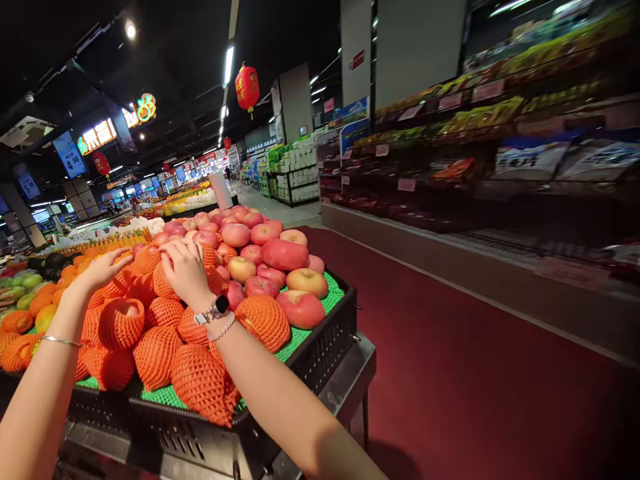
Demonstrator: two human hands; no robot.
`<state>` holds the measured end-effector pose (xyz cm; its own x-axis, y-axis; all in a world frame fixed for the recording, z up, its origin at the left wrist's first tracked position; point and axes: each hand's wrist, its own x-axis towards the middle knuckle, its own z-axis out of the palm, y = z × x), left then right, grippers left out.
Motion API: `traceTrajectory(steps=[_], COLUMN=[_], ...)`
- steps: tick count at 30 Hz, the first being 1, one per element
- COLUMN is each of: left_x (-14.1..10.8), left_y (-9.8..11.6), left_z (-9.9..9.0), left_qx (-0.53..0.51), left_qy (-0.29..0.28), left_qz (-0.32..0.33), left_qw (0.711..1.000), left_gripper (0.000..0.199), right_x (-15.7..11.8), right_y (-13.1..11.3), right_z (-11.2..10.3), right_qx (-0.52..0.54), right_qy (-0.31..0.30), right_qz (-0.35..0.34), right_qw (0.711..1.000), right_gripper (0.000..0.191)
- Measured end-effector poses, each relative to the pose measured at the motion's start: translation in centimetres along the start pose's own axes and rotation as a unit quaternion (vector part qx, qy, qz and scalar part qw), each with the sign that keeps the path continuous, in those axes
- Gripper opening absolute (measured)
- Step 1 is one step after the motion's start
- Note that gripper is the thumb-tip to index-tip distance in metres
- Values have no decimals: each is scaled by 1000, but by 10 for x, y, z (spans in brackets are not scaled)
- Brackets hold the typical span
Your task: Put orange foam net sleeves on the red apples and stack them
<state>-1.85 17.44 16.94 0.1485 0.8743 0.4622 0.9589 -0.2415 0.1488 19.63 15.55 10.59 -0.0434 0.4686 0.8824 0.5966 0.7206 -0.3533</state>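
Observation:
Over the heap of fruit in orange foam nets [159,352], my left hand [103,270] reaches out with its fingers extended and nothing in them. My right hand [185,267] lies on the netted fruit close by, its fingers bent loosely forward and its thumb apart; the fruit under its palm is partly hidden. Bare red apples [285,254] are piled to the right of that hand and behind it. One netted fruit [263,323] sits beside my right wrist, which wears a watch [220,305]. A black crate [325,345] with a green mesh liner [333,293] bears the heap.
Green fruit [31,281] and dark avocado-like fruit [56,263] lie to the left. A metal stand [367,357] supports the crate. To the right runs a dark red floor [465,380], bordered by shelves of packaged goods [530,157]. A red lantern [247,88] hangs overhead.

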Motion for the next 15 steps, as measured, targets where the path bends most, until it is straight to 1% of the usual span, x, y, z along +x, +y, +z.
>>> traceTrajectory(steps=[1,2,3,5,7,9,10,12,14,15], left_x=[-17,-36,-54,-89,-115,-133,-140,-157,-185,-205], left_y=[-1,-2,-3,-4,-8,-16,-22,-36,-55,-65], left_z=[-1,1,8,28,48,59,59,52,45,46], left_qx=[-7,-14,-21,-43,-76,-98,-103,-109,-116,-121], left_qy=[15,37,61,96,80,80,90,123,157,168], left_qz=[-7,-14,-22,-30,-29,-43,-48,-54,-67,-84], left_qw=[1000,999,998,994,994,991,989,985,978,975], left_gripper=[58,61,63,66,63,63,63,66,66,64], right_x=[-2,-5,-8,-14,-19,-21,-21,-21,-21,-21], right_y=[-2,-5,-8,-15,-18,-18,-16,-12,-9,-8], right_z=[4,9,13,20,25,28,29,30,31,31], right_qx=[8,19,30,48,61,76,83,91,96,98], right_qy=[-26,-59,-95,-160,-218,-267,-288,-312,-318,-320], right_qz=[-11,-36,-71,-141,-180,-190,-196,-202,-201,-198], right_qw=[1000,997,992,976,957,942,934,924,922,921], right_gripper=[24,25,28,34,36,34,33,33,35,35])
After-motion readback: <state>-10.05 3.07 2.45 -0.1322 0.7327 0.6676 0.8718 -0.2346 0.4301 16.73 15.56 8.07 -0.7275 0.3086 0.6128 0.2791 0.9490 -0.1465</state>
